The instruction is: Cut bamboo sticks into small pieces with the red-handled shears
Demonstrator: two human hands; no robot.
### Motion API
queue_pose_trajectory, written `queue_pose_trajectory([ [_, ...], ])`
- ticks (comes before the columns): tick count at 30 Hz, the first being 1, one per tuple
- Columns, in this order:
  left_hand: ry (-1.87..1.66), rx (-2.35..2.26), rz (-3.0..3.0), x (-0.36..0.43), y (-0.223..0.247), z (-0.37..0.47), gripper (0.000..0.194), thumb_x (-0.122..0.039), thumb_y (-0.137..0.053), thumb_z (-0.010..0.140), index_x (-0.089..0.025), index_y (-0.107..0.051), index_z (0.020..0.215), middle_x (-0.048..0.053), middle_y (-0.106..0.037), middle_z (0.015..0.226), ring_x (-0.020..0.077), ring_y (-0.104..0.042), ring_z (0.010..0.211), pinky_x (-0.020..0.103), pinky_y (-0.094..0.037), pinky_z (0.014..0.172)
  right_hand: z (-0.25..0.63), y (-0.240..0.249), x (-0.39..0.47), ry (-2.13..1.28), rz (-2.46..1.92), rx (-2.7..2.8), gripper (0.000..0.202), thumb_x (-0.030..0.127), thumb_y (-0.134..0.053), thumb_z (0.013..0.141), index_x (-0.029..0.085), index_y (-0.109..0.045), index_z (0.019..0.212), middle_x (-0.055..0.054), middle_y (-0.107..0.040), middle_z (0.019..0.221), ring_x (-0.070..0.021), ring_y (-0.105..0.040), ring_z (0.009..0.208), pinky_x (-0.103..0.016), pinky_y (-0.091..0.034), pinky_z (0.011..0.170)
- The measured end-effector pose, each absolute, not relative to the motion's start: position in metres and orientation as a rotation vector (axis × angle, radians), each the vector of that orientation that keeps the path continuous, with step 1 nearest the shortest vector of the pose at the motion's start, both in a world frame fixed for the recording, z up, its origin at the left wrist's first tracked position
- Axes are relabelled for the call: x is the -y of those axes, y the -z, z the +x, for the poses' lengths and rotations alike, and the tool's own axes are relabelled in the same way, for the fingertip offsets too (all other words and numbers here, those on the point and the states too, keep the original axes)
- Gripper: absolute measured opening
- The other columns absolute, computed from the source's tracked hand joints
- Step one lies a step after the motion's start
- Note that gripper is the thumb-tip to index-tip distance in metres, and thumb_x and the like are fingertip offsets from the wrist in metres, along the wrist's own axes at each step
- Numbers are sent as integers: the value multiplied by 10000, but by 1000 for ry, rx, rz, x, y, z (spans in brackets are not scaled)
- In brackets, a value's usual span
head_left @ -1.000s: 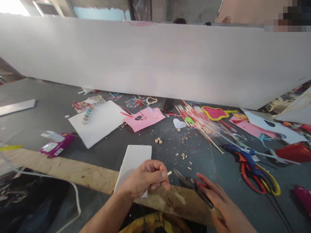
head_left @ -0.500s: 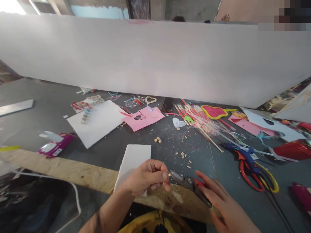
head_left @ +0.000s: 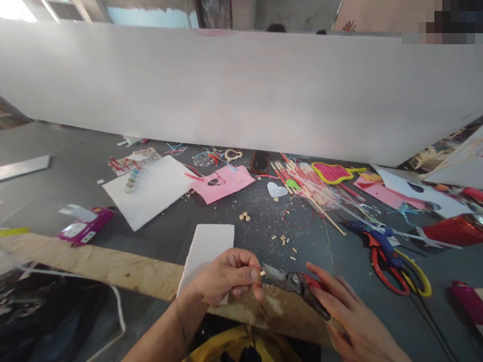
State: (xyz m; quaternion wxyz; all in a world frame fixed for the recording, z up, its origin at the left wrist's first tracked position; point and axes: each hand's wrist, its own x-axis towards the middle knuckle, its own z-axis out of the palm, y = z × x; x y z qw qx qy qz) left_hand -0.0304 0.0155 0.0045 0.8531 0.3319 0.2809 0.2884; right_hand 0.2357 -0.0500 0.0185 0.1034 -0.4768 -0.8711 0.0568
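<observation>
Between the thumb and fingertips of my left hand [head_left: 236, 276] is a short piece of wooden stick [head_left: 263, 273], its pale end poking out to the right. My right hand [head_left: 349, 309] grips pruning shears [head_left: 296, 285] with red and black handles. Their blade tips point left, close to the stick's end; whether they touch it I cannot tell. Under my left wrist lies a white foam board piece [head_left: 211, 241]. Several cut stick bits [head_left: 284, 240] are scattered beyond the shears, with a small cluster of glued bits [head_left: 244, 216] farther off.
Right of my hands lie scissors [head_left: 388, 271] and a blue glue gun [head_left: 381, 239]. Long sticks [head_left: 302, 183] in plastic, pink sheets [head_left: 226, 183] and a phone [head_left: 260, 162] are farther back. A purple tool [head_left: 86, 225] sits left. A tall white panel [head_left: 226, 90] closes off the back.
The shears' handles have shifted slightly right, with the blades still near the stick. A little more of the stick's pale end shows. My left hand has hardly moved.
</observation>
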Motion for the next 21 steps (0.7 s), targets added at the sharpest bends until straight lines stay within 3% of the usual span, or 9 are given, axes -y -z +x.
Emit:
queue_pose_trajectory([
  [7,-583,-641,714,-16,-6,-31,307,-360,-763,624,-114,-580,612,57,-673,555,18,-323,321,180,-166,345,237,-20,51,-129,-1421,2596,619,43,-440,610,256,-560,1178,-24,-421,1389,-221,-488,1176,-334,-494,877],
  [21,-577,-646,631,-14,-3,-27,296,-342,-766,613,-110,-581,605,63,-668,523,10,-315,287,167,-126,321,237,-20,48,154,-1205,2647,515,53,-441,644,203,-565,1121,-52,-596,1213,-199,-529,1094,-303,-490,829],
])
